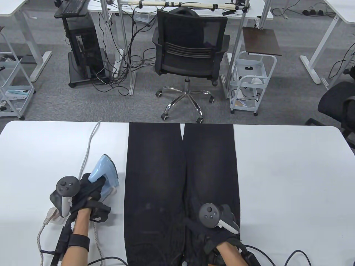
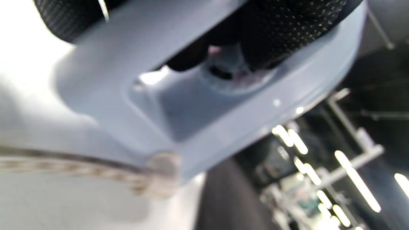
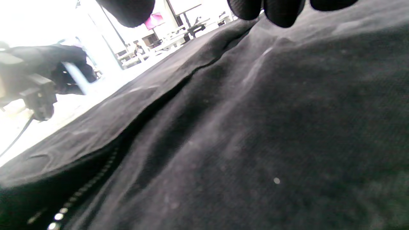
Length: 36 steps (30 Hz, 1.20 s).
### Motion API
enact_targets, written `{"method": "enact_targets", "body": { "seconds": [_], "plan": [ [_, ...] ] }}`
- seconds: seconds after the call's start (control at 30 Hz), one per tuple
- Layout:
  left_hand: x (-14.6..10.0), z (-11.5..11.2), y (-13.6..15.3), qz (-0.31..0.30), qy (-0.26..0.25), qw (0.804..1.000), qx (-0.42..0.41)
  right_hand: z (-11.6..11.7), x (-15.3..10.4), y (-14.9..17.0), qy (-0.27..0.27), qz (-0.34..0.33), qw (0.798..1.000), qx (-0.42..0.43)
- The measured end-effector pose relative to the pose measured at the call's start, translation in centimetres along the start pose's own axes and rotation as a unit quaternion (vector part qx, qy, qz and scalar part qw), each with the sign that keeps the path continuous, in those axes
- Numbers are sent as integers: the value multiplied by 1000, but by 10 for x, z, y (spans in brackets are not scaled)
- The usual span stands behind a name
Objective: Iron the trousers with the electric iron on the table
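Iron point(image 1: 104, 173) gripped by left hand point(image 1: 88, 191), beside trousers point(image 1: 180, 180).

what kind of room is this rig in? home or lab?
Most likely an office or lab workspace, not a home: grey carpet with a mesh office chair, white height-adjustable desks around, and a PC tower on a cart trailing cables. The trousers lie on a white table, not an ironing board.
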<state>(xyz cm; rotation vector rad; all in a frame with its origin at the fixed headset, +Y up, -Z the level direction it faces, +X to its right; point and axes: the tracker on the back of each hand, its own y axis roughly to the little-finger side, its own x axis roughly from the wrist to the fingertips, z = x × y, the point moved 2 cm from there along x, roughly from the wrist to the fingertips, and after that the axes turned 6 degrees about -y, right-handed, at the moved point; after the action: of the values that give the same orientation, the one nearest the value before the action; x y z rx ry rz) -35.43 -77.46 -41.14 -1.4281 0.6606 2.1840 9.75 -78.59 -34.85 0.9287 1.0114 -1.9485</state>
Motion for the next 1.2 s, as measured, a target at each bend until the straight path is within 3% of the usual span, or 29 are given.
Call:
{"method": "enact_targets", "body": {
  "seconds": [0.17,0.4,0.57,0.73,0.83,0.9,1.0,1.2],
  "plan": [
    [-24,3,-32,-43,8,998,45,3,0,0,-3,3,1000,-1],
    [-73,-16,-94,-137,113,975,132,7,3,-11,0,4,1000,-24],
    [-116,-57,-137,-214,173,929,249,19,10,-26,-25,22,995,-98],
    [-138,-112,-149,-203,255,886,331,38,21,-30,-72,42,989,-122],
    [-136,-135,-148,-195,276,857,388,51,28,-23,-133,56,984,-101],
    [-128,-146,-151,-187,289,841,417,56,28,-22,-146,61,984,-78],
    [-112,-153,-155,-184,281,848,410,59,28,-24,-159,64,979,-108],
    [-57,-174,-165,-158,257,856,419,59,28,-26,-169,72,975,-125]
  ]
}}
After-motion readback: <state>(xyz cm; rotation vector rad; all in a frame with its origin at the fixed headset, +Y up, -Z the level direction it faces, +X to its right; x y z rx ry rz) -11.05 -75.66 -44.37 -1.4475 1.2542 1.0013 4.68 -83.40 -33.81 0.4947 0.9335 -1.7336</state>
